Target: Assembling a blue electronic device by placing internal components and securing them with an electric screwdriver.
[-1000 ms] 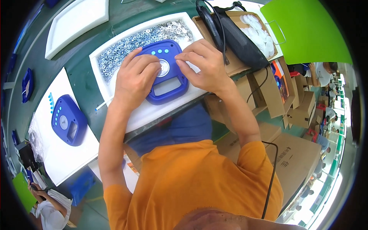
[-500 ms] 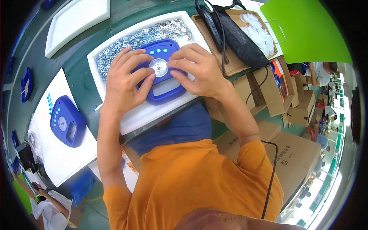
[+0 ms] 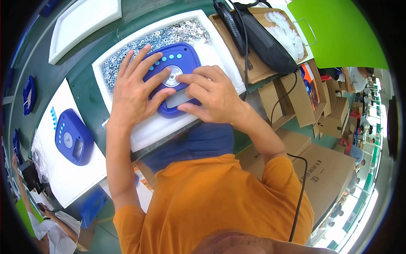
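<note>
A blue plastic housing point(image 3: 186, 63) lies on a white foam tray point(image 3: 224, 57) of small metal washers or nuts point(image 3: 146, 41). It has a row of light-blue dots, a silver disc point(image 3: 173, 78) in its middle and a rectangular opening. My left hand point(image 3: 134, 91) rests with spread fingers on the housing's left side, its index fingertip at the disc. The index finger of my right hand point(image 3: 218, 94) reaches to the disc's right edge. Its thumb is apart, over the near part of the housing, and the other fingers are bent. I see nothing held in either hand.
A second blue housing point(image 3: 76, 137) lies on a white sheet point(image 3: 55, 180) at left. An emptied-looking foam tray point(image 3: 84, 27) is at the far left. To the right, a cardboard tray point(image 3: 264, 74) holds white discs point(image 3: 287, 36) and a black pouch point(image 3: 266, 42). Cardboard boxes point(image 3: 317, 173) stand below.
My left hand has spread its fingers, which were more curled round the disc. My right hand has moved slightly nearer to me. The tray and housing have shifted a little to the left.
</note>
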### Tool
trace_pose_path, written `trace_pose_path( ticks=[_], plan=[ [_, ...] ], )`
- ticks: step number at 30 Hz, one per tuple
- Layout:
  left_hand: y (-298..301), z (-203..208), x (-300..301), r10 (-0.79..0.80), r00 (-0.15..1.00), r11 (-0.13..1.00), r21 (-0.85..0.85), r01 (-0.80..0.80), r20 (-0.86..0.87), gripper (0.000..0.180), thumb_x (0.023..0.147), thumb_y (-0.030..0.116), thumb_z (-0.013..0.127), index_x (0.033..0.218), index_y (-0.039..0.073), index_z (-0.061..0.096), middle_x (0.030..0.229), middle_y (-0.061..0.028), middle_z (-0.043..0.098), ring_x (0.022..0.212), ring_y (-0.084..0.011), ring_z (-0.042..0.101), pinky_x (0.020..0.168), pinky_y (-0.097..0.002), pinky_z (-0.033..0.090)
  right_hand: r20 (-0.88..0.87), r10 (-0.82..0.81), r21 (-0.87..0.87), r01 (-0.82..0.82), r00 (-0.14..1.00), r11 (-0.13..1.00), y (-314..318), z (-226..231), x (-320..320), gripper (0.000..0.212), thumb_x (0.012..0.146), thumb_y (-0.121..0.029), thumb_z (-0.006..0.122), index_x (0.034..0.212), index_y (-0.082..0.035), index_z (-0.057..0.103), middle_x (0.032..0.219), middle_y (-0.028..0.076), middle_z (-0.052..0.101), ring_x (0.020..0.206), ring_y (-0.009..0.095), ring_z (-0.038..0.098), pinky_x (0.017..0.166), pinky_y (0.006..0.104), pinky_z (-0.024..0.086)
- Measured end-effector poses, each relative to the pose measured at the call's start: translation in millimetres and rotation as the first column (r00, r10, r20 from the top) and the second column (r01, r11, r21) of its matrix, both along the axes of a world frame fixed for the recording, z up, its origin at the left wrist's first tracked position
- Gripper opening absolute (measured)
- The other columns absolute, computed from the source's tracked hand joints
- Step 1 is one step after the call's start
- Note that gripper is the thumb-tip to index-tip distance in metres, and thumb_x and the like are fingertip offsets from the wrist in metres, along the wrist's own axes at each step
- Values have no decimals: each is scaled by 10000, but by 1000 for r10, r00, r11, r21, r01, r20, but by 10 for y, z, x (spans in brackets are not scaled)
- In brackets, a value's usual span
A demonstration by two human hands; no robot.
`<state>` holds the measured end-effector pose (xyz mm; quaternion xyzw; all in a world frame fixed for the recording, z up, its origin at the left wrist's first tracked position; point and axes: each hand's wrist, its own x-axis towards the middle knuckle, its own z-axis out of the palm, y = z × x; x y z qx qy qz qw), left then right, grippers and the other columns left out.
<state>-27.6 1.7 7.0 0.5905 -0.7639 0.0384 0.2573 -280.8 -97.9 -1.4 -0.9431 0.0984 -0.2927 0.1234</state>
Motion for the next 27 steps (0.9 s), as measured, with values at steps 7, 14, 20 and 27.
trace_pose_path(
  ticks=[7,14,20,27],
  plan=[
    [-4,-7,-4,-5,1000,1000,20,5,0,473,933,492,882,1285,177,868,1546,-116,710,1597,-391,534,1351,-624,363,30,-27,82,25,999,996,109,-49,-16,442,856,-399,959,868,-122,614,1411,82,801,1141,306,682,948,436,528],
    [-12,5,2,-3,998,998,65,7,-58,500,895,493,905,1290,188,883,1588,-112,698,1612,-398,521,1355,-618,363,55,-15,151,6,998,988,105,-31,-27,439,835,-372,975,860,-124,613,1419,75,801,1130,305,682,950,438,528],
    [-12,-7,19,1,998,996,88,4,-58,522,891,516,892,1313,209,888,1595,-111,705,1620,-407,516,1364,-622,351,66,-50,134,41,997,990,125,-67,-8,428,826,-341,978,842,-127,608,1417,74,802,1115,303,684,931,436,533],
    [-11,-9,26,5,999,995,102,-1,-43,542,896,515,882,1359,233,881,1614,-114,701,1630,-417,509,1370,-630,341,55,-47,141,39,997,989,107,-48,-8,438,821,-336,978,821,-125,594,1410,73,805,1098,303,688,919,434,549]
  ],
)
